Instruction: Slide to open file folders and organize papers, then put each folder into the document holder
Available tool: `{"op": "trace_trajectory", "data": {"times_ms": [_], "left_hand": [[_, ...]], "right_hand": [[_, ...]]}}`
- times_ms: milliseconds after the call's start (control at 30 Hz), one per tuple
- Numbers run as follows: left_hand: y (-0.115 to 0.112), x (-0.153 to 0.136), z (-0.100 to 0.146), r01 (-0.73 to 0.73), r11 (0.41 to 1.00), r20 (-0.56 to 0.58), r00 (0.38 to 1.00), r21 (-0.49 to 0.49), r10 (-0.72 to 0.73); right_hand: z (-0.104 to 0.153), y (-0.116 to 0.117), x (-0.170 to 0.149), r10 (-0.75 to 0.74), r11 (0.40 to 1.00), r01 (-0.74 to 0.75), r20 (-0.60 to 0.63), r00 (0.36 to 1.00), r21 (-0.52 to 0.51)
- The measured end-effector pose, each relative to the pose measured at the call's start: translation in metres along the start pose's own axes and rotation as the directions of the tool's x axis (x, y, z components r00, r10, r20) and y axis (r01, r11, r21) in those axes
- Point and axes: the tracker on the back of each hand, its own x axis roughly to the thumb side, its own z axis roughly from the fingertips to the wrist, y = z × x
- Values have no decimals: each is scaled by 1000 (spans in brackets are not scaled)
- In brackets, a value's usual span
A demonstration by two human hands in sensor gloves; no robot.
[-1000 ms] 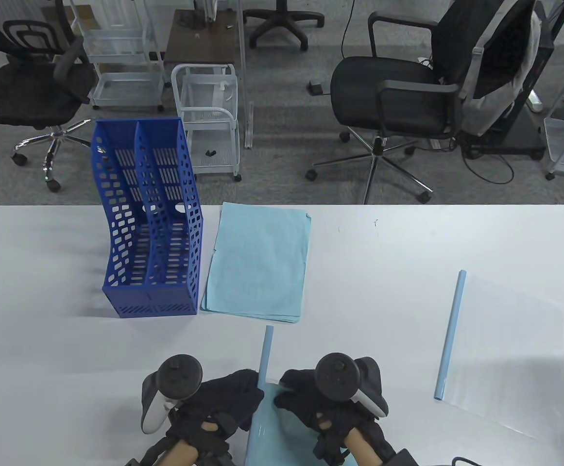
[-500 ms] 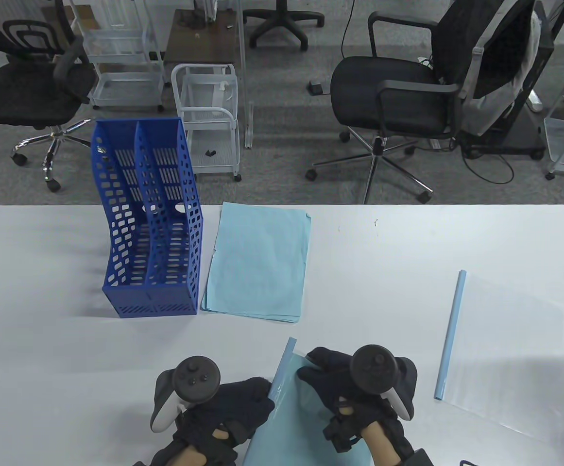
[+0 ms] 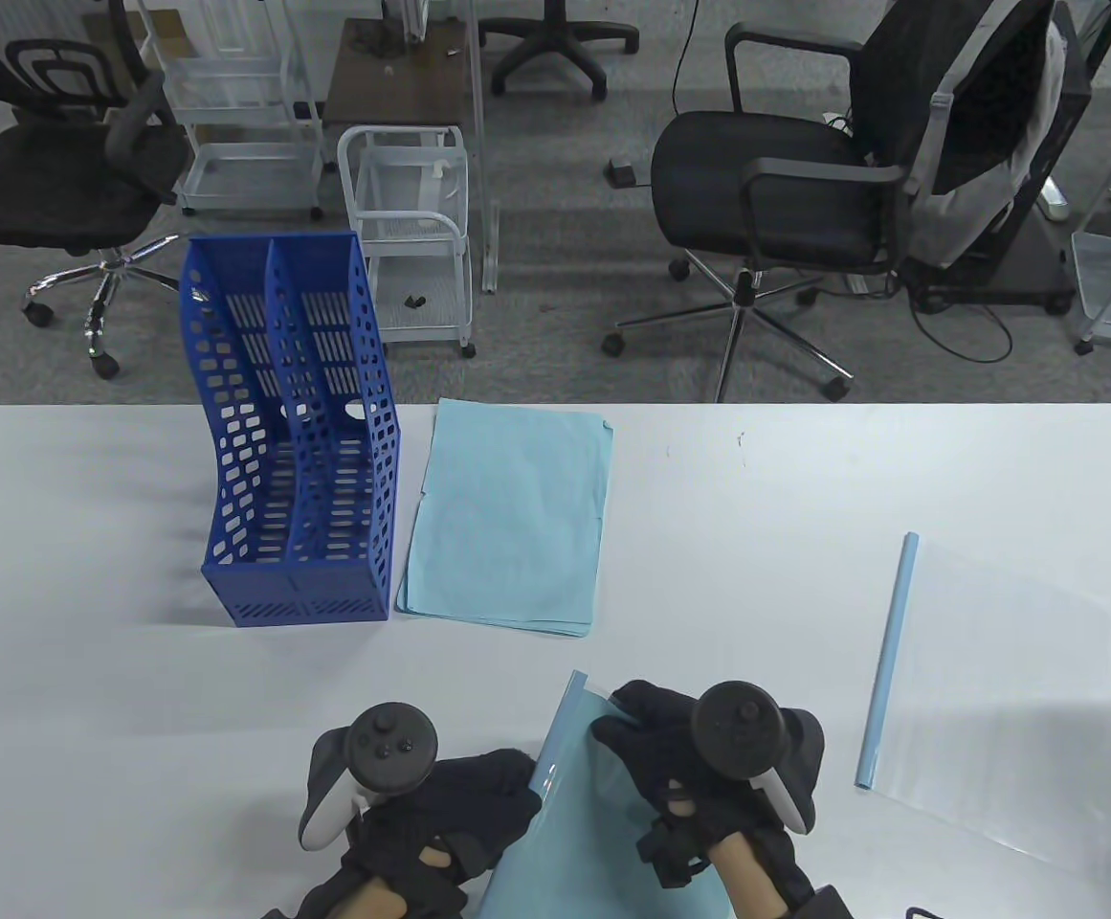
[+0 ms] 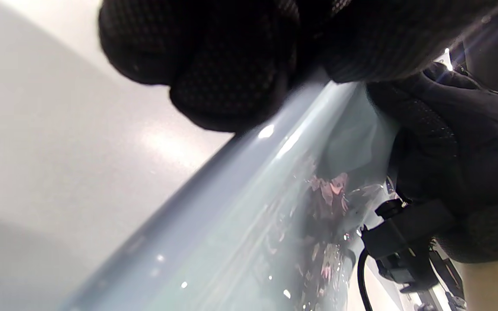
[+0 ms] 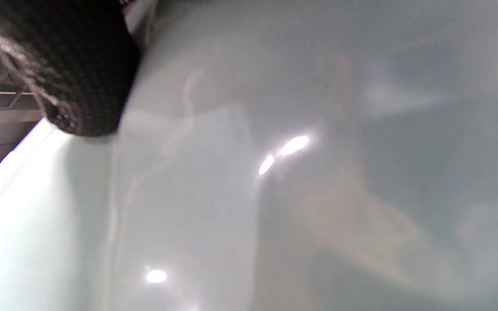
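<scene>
A file folder with a pale blue slide bar point(image 3: 555, 742) and a clear cover over blue paper point(image 3: 579, 842) lies tilted at the table's near edge. My left hand point(image 3: 515, 780) grips the slide bar about midway; in the left wrist view its fingers point(image 4: 231, 82) curl round the bar point(image 4: 214, 194). My right hand point(image 3: 630, 720) lies flat on the cover near its far corner, and one fingertip point(image 5: 80, 77) presses the glossy sheet point(image 5: 275, 172). The blue two-slot document holder point(image 3: 292, 459) stands empty at the back left. A stack of light blue papers point(image 3: 507, 517) lies beside it.
A second folder lies at the right, with its blue slide bar point(image 3: 888, 661) and clear cover point(image 3: 995, 689). Office chairs and white carts stand beyond the table's far edge point(image 3: 804, 406).
The held folder has swung so that its far end points further right. My right hand moved right and away from me along the cover. In the last half second almost nothing moved.
</scene>
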Motion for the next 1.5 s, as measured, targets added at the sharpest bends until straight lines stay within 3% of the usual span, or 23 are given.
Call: {"op": "trace_trajectory", "data": {"times_ms": [167,300,467,567,633,733,867,967,1033,1233,1367,1500], "left_hand": [[-12,-18,-7,-49,980,-55,998,-193,39],[-27,-34,-15,-181,914,-94,983,-363,158],[-31,-36,-23,-306,856,-96,951,-417,293],[-28,-36,-25,-312,880,-76,949,-357,306],[-22,-38,-24,-323,896,-75,946,-305,316],[-7,-46,-19,-426,877,-42,903,-221,428],[17,-52,-8,-590,803,61,802,-85,595],[33,-54,-1,-719,695,212,678,-11,704],[43,-53,4,-759,650,307,626,29,717],[81,-42,25,-787,574,584,582,227,566],[120,-36,52,-761,445,697,632,473,339],[153,-37,68,-696,331,696,705,638,141]], "right_hand": [[2,-1,3,82,996,-80,50,995,-42],[4,-6,5,-28,997,36,113,993,-67],[8,-10,3,-53,985,77,155,987,-153],[9,-10,5,-17,983,38,118,993,-182],[11,-13,5,94,974,-84,42,995,-209],[15,-29,-2,225,916,-226,-43,973,-332],[18,-45,-20,76,914,-118,-122,990,-387],[16,-45,-37,-115,928,55,-141,983,-369],[12,-39,-44,-153,943,91,-173,973,-321],[8,-18,-44,-6,979,-38,-213,977,-201],[5,-7,-39,82,984,-113,-207,975,-140],[4,-3,-37,103,983,-130,-203,974,-127]]}}
